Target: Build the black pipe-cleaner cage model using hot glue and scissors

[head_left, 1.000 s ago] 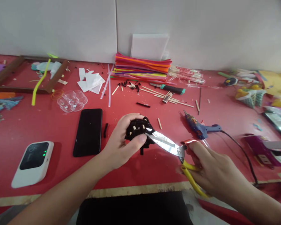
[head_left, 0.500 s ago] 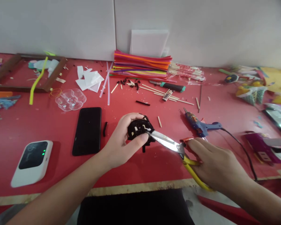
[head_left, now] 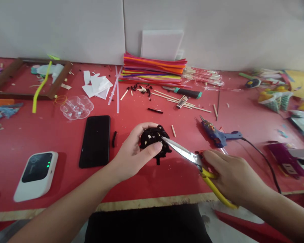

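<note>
I'm finding open red tabletop (head_left: 69, 141) between the phone (head_left: 95, 141) and the white device (head_left: 35, 177); beyond the scissors (head_left: 183, 151) and right hand (head_left: 233, 175), the glue gun (head_left: 220, 136) and its cord (head_left: 266, 160) are blocking the way.

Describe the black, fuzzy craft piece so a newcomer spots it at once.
Start at the wide red tabletop; at its near middle, the left hand holds something at the tip of yellow-handled metal scissors. That is the black, fuzzy, rounded craft piece. Unlike the flat, smooth black phone to its left, it is a chunky bundle with pale bits showing.
</note>
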`<state>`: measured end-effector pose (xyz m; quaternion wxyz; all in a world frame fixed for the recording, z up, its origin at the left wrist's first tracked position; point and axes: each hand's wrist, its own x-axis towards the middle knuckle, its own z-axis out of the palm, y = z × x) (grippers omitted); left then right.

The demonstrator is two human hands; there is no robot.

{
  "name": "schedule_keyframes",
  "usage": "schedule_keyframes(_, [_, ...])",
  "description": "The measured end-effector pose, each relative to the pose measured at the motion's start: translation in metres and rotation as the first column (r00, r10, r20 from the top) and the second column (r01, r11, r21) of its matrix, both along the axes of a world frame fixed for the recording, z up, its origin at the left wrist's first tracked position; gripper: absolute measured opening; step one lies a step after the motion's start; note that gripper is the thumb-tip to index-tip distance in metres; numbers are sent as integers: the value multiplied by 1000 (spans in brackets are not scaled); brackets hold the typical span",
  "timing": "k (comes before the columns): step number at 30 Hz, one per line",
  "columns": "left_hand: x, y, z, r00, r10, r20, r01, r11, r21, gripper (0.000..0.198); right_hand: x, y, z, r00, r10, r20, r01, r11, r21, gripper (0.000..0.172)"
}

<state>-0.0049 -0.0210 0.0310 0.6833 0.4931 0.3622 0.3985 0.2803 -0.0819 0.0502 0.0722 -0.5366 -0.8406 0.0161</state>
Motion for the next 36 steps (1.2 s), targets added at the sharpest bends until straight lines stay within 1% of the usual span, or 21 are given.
schedule_keyframes(3, [1, 1, -5, 999, 21, 37, -19, 998, -53, 45, 2, 4, 5, 997, -75, 17, 76, 994, -83, 11])
schedule_keyframes(5, [1, 2, -9, 996, 49, 79, -41, 994, -100, 44, 2, 5, 7, 992, -126, 6, 126, 978, -167, 15])
schedule_keyframes(7, [1, 4, -13, 988, 84, 126, -64, 986, -155, 44, 3, 5, 7, 987, -160, -14, 153, 965, -211, 19])
schedule_keyframes(11, [1, 7, -14, 971, 151, 186, -94, 955, -282, 43, -1, 0, 6, 981, -175, -82, 157, 970, -185, 32])
schedule_keyframes(14, [1, 8, -13, 955, 181, 237, -98, 941, -323, 44, -7, -7, 4, 978, -178, -111, 157, 972, -176, 37])
schedule_keyframes(21, [4, 6, -12, 957, 172, 235, -97, 949, -299, 58, -15, -14, 0, 974, -195, -111, 159, 949, -273, 33])
schedule_keyframes(24, [4, 6, -13, 963, 151, 224, -83, 955, -283, 62, -17, -12, 0, 978, -182, -97, 148, 948, -282, 30])
schedule_keyframes(27, [4, 6, -14, 967, 129, 218, -68, 961, -267, 62, -19, -10, 0, 979, -185, -86, 154, 946, -286, 28])
schedule_keyframes(32, [5, 4, -14, 979, 104, 175, -60, 968, -244, 69, -20, -10, -3, 983, -172, -62, 155, 964, -217, 27])
schedule_keyframes(34, [5, 3, -12, 985, 86, 150, -52, 974, -220, 72, -20, -10, -5, 986, -165, -35, 158, 974, -161, 25])
schedule_keyframes(36, [6, 1, -10, 990, 67, 127, -40, 979, -202, 72, -20, -9, -6, 987, -160, -2, 159, 984, -78, 23])
